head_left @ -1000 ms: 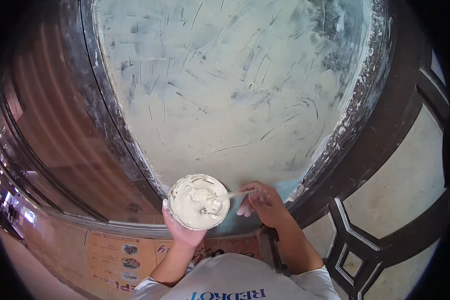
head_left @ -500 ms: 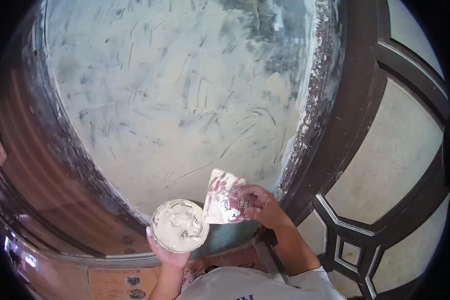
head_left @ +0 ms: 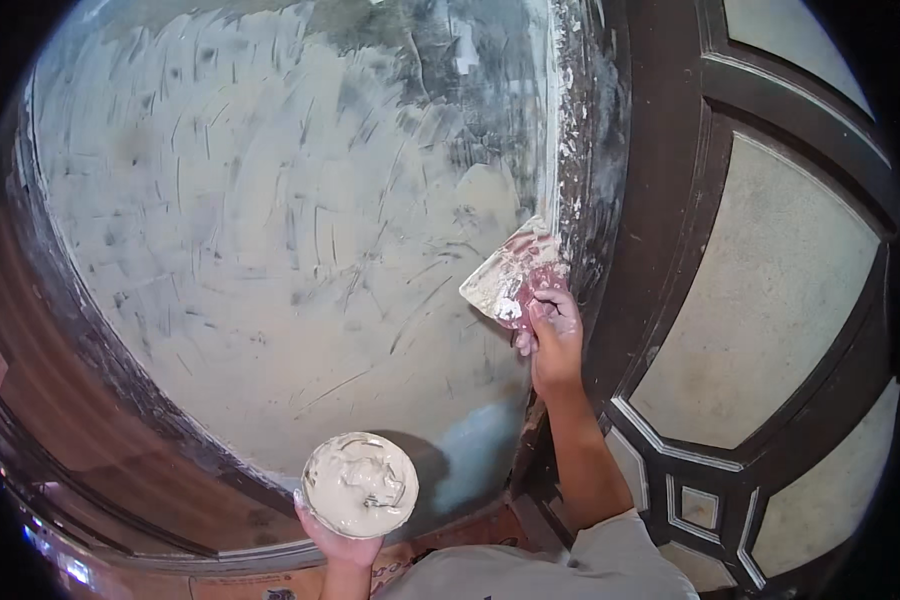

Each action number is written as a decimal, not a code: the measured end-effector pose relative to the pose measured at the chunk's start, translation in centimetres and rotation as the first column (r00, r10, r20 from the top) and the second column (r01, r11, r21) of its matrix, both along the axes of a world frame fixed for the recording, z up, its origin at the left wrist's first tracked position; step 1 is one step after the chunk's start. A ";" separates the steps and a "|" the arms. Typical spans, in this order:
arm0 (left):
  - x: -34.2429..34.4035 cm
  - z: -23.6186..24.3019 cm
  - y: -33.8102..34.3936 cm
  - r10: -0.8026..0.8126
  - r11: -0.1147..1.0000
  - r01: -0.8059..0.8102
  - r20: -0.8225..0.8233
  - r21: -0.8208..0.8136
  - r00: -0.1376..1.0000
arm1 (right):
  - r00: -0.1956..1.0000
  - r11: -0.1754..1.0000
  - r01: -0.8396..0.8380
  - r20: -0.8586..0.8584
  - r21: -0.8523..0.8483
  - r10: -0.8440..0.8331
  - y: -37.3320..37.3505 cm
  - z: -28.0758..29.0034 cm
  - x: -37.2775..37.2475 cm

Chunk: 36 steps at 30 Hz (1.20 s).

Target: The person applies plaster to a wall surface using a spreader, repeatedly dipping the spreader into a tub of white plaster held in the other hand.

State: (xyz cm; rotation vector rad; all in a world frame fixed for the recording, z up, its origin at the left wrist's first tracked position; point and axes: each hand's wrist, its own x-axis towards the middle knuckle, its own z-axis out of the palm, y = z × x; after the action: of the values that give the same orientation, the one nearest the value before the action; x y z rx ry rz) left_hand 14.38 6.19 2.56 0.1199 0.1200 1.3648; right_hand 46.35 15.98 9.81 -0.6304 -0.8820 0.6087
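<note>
My left hand (head_left: 338, 540) is wrapped round the lower side of a round tub of creamy white putty (head_left: 358, 487), low in the picture. Its open top faces up and shows swirled paste. Higher up and to the right, my right hand (head_left: 558, 330) grips a red putty scraper (head_left: 518, 275) with a wide, flat blade smeared with white paste. The blade lies at or close against the right side of a putty-smeared wall panel (head_left: 270, 230); whether its edge touches cannot be told. Streaks and dark scrape marks cover the panel.
Along the panel's right side runs a rough, paint-flecked dark frame (head_left: 585, 150). Dark wood panelling with pale insets (head_left: 770, 290) stands to the right. Brown glossy boards (head_left: 100, 400) lie at the left. An orange printed sheet (head_left: 460, 530) shows below the panel.
My right hand has carried the scraper up from beside the tub to the panel's right side. The tub sits slightly lower in view, and the view has shifted to the right.
</note>
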 end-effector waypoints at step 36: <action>0.6 1.1 2.4 -0.064 0.998 0.065 -0.049 0.016 0.997 | 0.999 0.999 -0.043 0.029 0.000 0.043 -0.8 -3.2 0.9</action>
State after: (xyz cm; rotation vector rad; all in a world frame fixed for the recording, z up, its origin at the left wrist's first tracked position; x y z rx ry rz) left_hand 15.02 8.55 3.68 0.1704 0.1438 1.2989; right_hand 47.20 15.22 6.61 -0.6219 -0.9255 0.6393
